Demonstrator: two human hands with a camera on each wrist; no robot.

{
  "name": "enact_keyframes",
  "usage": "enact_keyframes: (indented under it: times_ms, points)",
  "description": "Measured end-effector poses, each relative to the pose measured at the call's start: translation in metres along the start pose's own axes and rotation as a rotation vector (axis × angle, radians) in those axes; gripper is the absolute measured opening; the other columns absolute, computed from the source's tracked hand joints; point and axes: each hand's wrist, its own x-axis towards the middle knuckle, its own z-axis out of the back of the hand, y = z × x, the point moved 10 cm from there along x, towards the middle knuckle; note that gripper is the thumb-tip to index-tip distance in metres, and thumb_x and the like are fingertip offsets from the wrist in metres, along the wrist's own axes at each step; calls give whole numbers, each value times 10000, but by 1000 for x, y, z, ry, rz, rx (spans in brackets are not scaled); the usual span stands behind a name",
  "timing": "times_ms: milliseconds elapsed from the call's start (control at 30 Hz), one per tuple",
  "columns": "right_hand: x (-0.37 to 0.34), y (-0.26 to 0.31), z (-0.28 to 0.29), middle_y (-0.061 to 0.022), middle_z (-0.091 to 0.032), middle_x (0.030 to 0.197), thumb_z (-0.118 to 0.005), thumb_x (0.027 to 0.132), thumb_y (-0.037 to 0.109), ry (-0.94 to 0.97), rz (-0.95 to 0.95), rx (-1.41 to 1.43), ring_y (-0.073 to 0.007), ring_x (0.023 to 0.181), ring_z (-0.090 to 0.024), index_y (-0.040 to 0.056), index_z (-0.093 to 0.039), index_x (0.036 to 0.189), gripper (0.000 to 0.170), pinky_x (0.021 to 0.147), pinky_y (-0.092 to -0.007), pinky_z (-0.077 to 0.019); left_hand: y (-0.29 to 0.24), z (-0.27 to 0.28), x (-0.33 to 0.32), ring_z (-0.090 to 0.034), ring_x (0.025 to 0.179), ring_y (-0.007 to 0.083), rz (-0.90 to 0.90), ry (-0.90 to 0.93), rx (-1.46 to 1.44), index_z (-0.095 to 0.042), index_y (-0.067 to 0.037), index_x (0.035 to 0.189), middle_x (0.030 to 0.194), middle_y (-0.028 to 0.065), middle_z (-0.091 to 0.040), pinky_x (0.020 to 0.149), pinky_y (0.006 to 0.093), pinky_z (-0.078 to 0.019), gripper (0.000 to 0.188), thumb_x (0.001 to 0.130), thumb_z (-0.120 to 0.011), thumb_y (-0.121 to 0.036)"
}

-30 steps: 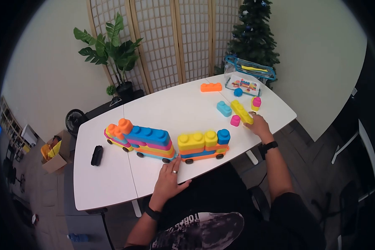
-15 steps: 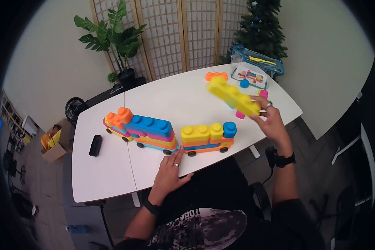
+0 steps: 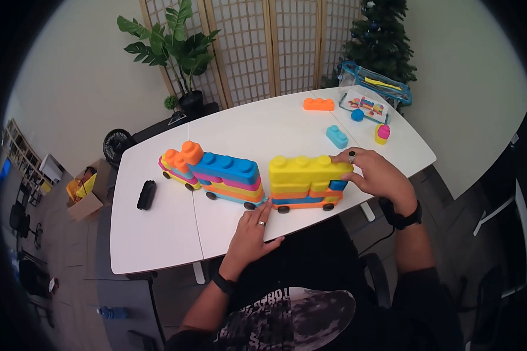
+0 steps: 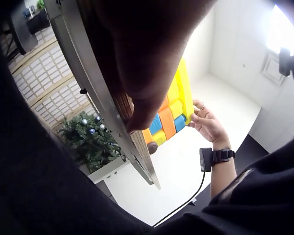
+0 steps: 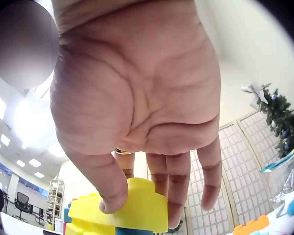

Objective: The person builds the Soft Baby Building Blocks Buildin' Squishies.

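My right hand (image 3: pixel 385 178) pinches the right end of a long yellow building block (image 3: pixel 298 172), thumb on the near side and fingers behind. This block lies along the top of the right toy wagon (image 3: pixel 307 205), over its yellow and blue blocks. In the right wrist view, the thumb presses the yellow block's (image 5: pixel 137 213) side near an end stud. My left hand (image 3: pixel 249 237) rests at the table's near edge, fingers extended, fingertips at the gap between this wagon and the blue-topped wagon (image 3: pixel 228 178). An orange-topped front car (image 3: pixel 180 167) stands at the row's left end.
On the white table (image 3: pixel 158 245) lie a light blue block (image 3: pixel 337 137), an orange block (image 3: pixel 319 104), a blue piece (image 3: pixel 357 115) and a pink-and-yellow stack (image 3: pixel 382 134). A clear bag (image 3: pixel 375 82) with a picture card stands at the back right. A black case (image 3: pixel 147 195) lies left.
My right hand has picked up the long yellow block from the table's right side and brought it left and nearer, onto the right wagon. My left hand has stayed by the wagons.
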Motion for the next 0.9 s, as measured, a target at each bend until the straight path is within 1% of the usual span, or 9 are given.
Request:
enact_keyframes:
  times_ms: [133,233,333,433,533,633,667,767,900]
  points:
    - [-5,16,0,-151,-723,1313,-764,950,21,-46,6,-106,-352,1176,-718,50,-718,1343,396,1043,-423,-576,1,-1,1,-567,1256,395,13,19,1,-394,14,1660,1576,197,-532,1149,468,-483,1063,839,-892,-442]
    - [-3,19,-7,-160,-719,1296,-757,941,-7,-21,-52,-242,-337,1169,-720,32,-706,1341,405,1020,-412,-585,2,-3,1,-568,1248,396,20,25,1,-391,15,1661,1581,196,-528,1149,467,-483,1065,838,-892,-440]
    - [-1,19,-10,-162,-709,1315,-798,910,9,36,-104,-304,-340,1220,-695,44,-697,1353,456,1066,-431,-557,0,-2,0,-574,1222,384,-4,15,20,-385,23,1660,1582,196,-530,1133,459,-485,1065,837,-889,-428]
    - [-6,38,7,-164,-668,1397,-844,899,110,-77,-43,-299,-358,1307,-644,68,-680,1378,508,1128,-454,-507,-1,-1,1,-577,1215,377,-22,9,27,-386,29,1657,1580,197,-533,1128,455,-484,1063,835,-887,-422]
    - [1,47,3,-233,-629,1434,-798,962,345,-161,-3,-250,-393,1363,-593,97,-512,1586,730,1137,-493,-459,-2,0,2,-578,1222,375,-18,11,26,-391,30,1654,1578,199,-535,1132,454,-482,1059,834,-887,-422]
    - [14,76,-19,-199,-595,1497,-802,952,377,-285,103,-235,-407,1387,-572,163,-486,1642,788,1166,-515,-452,-4,1,0,-580,1215,375,-25,3,34,-391,30,1654,1580,201,-536,1129,452,-483,1060,833,-888,-421]
    - [17,80,-31,-180,-644,1417,-740,1002,419,-323,136,-303,-354,1350,-595,227,-441,1679,765,1125,-571,-427,-4,2,0,-580,1210,375,-31,-2,36,-391,29,1655,1582,201,-536,1126,451,-484,1061,833,-889,-420]
    - [21,83,-58,-135,-659,1350,-721,1016,375,-256,42,-502,-339,1276,-610,286,-437,1687,734,1094,-596,-406,0,-2,1,-572,1203,399,7,30,13,-380,23,1668,1590,209,-525,1131,465,-488,1085,824,-901,-416]
    - [15,89,-63,-106,-655,1283,-694,1026,295,-376,30,-538,-331,1227,-608,335,-434,1691,715,1082,-607,-385,3,-3,1,-576,1197,403,18,40,-4,-383,21,1668,1582,204,-537,1130,464,-491,1085,817,-908,-401]
